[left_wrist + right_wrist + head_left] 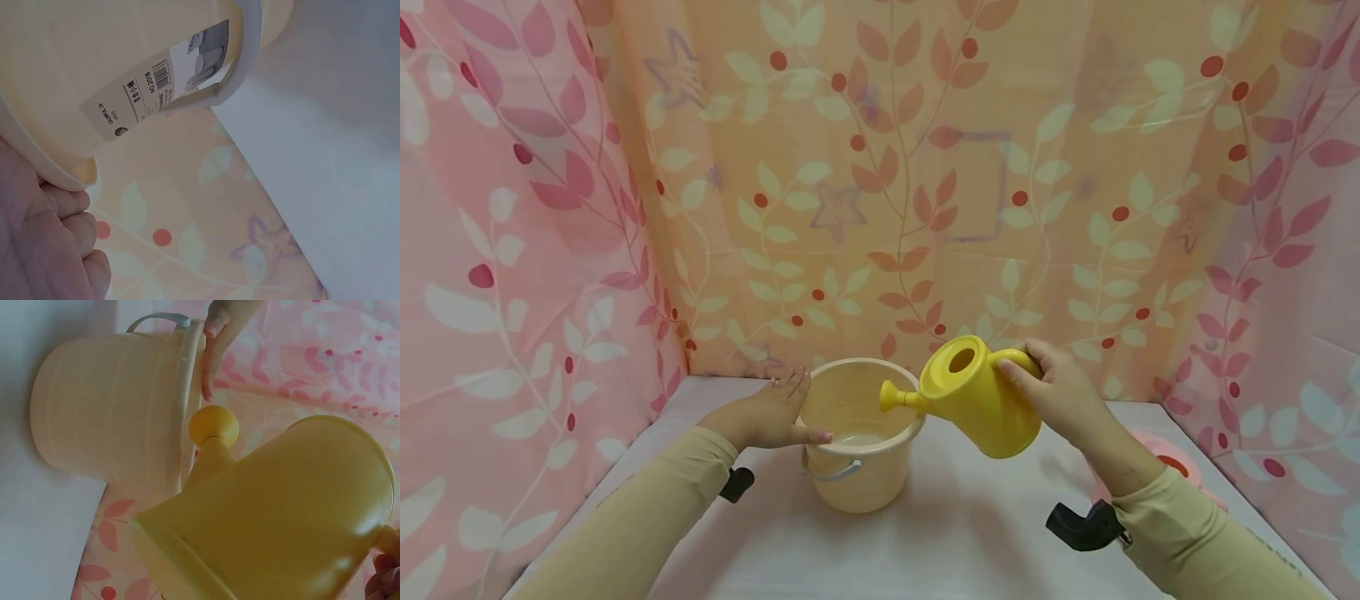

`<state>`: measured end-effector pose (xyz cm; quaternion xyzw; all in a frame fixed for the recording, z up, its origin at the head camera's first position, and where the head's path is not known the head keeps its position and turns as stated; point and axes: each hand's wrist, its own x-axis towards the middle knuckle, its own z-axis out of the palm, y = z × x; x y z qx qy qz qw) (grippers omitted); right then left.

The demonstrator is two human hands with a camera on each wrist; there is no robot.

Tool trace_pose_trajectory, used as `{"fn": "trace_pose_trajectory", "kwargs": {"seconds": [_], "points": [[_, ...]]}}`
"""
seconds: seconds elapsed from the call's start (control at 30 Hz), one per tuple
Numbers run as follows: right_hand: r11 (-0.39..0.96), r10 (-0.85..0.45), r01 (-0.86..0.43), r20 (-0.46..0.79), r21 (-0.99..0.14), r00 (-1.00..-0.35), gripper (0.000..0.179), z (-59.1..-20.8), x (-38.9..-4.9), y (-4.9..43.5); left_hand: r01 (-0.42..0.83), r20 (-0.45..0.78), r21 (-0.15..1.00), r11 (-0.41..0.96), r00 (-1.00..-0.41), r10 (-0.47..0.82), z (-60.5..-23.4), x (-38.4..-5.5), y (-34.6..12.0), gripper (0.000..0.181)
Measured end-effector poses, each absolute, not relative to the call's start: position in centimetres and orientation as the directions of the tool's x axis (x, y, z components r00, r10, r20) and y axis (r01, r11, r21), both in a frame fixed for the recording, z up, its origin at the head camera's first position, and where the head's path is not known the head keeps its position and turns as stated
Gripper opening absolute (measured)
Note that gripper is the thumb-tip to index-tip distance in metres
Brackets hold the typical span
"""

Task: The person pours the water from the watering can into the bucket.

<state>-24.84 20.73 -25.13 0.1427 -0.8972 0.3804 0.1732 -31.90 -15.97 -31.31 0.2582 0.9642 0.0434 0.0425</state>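
Note:
A cream bucket [861, 475] with a pale handle [838, 473] stands upright on the table. My left hand [775, 412] rests on its left rim, fingers extended and thumb lying across the near edge; the left wrist view shows the fingertips [78, 231] beside the rim and a printed label [159, 81] on the bucket. My right hand [1060, 396] grips the handle of a yellow watering can [992, 408], held raised and tilted toward the bucket. Its round spout head [214, 426] is over the bucket's opening in the head view. Whether water flows, I cannot tell.
A pink object [1150, 446] with a red part lies on the right of the white table [760, 533], partly hidden by my right forearm. Patterned curtains [895, 208] enclose the table at the back and both sides. A black wrist device [1086, 527] sits on my right wrist.

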Motion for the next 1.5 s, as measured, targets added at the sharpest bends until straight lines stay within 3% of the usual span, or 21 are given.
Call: {"fn": "trace_pose_trajectory", "kwargs": {"seconds": [1.5], "points": [[0.689,-0.134,-0.393,0.425,-0.609,-0.895,0.035,-24.39,-24.69,20.61,0.488,-0.059,0.131,0.863,-0.865,0.499,-30.87,-31.5,-15.81,0.112]]}}
